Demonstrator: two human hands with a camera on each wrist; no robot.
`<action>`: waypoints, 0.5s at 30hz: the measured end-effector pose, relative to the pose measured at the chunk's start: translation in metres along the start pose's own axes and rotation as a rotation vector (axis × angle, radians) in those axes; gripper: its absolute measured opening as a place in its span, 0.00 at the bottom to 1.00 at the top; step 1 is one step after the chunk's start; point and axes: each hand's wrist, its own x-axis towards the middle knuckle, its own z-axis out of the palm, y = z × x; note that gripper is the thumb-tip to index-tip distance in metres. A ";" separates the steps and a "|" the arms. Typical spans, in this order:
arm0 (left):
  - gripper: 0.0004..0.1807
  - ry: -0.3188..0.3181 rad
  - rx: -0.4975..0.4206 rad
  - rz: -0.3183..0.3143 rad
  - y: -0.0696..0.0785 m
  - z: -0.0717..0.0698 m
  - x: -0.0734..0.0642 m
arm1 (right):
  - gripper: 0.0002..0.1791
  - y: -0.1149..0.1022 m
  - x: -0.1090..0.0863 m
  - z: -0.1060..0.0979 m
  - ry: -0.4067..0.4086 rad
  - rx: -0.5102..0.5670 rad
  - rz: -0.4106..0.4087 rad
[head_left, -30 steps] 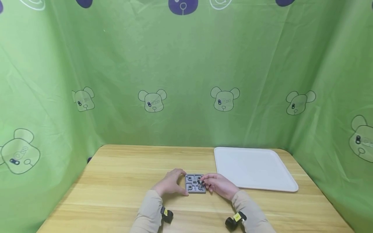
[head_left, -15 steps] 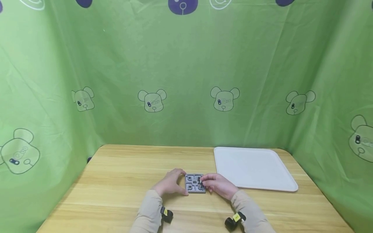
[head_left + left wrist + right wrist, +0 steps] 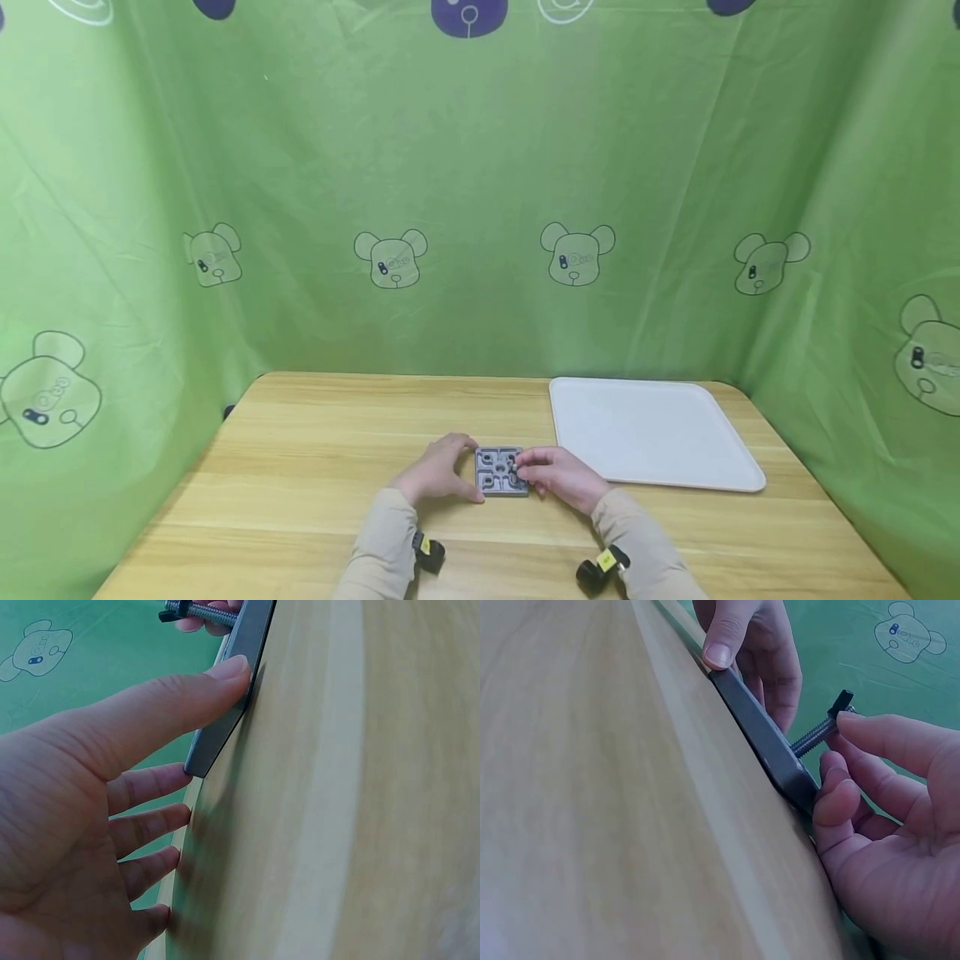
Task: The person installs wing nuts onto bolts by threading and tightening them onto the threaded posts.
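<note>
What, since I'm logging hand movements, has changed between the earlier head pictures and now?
The right hand has edged slightly leftward, covering more of the bolt; no new grip or release is visible. The left hand still holds the gray plate, which looks unmoved, as does the white tray.

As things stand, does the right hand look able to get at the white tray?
Likely yes: nothing visible stands between the right hand and the white tray beside it, though that hand is busy with the threaded bolt.
</note>
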 end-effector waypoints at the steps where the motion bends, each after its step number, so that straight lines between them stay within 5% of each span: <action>1: 0.47 0.000 0.000 0.000 0.000 0.000 0.000 | 0.19 0.000 0.000 0.000 0.004 -0.002 0.001; 15: 0.46 -0.001 -0.001 0.000 -0.001 0.000 0.000 | 0.17 -0.003 0.000 0.005 0.058 -0.058 0.018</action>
